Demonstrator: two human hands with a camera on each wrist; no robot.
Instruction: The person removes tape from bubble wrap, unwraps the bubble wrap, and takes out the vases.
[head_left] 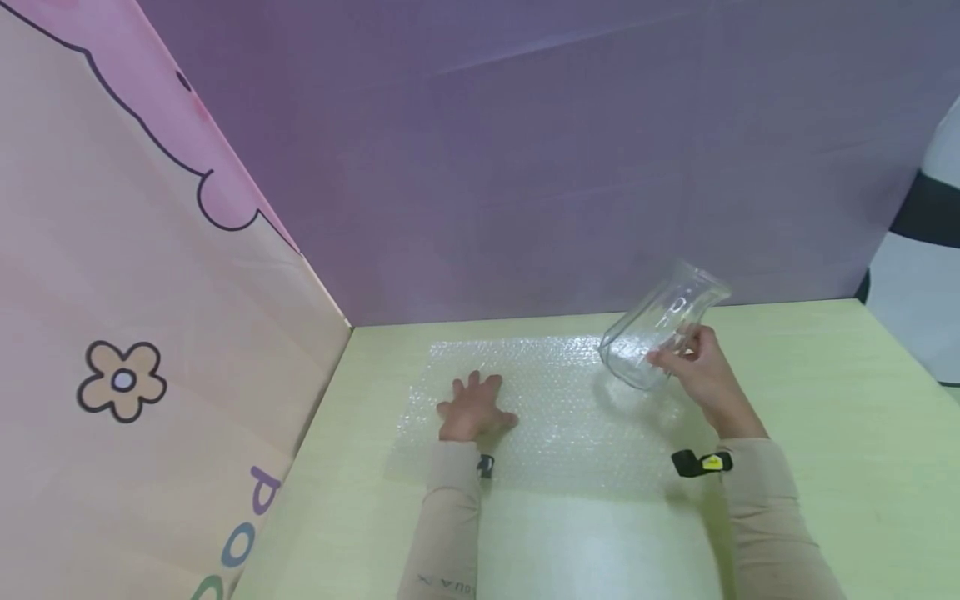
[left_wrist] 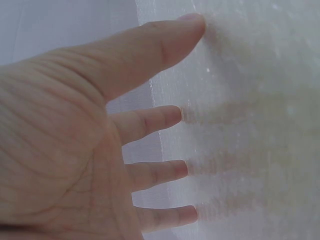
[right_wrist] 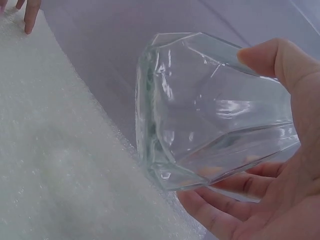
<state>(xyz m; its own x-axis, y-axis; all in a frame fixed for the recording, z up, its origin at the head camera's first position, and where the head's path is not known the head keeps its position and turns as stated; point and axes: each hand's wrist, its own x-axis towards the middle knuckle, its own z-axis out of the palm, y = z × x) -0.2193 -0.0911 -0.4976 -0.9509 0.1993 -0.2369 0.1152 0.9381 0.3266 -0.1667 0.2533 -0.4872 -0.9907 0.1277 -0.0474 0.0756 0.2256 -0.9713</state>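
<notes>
A clear glass vase (head_left: 660,329) with faceted sides is tilted above the right part of a bubble wrap sheet (head_left: 555,433). My right hand (head_left: 701,371) grips it, thumb on one side and fingers on the other, as the right wrist view shows; its thick base (right_wrist: 150,110) points left and down, toward the sheet. On the left part of the bubble wrap my left hand (head_left: 472,408) rests with fingers spread. In the left wrist view the fingertips of this hand (left_wrist: 75,125) touch the wrap, and nothing is held in it.
The bubble wrap lies flat on a pale yellow-green table (head_left: 570,542). A purple-grey wall panel (head_left: 525,167) stands along the table's back edge. To the left rises a printed panel (head_left: 150,275) with a flower and letters. A black-and-white shape (head_left: 922,250) appears at the far right.
</notes>
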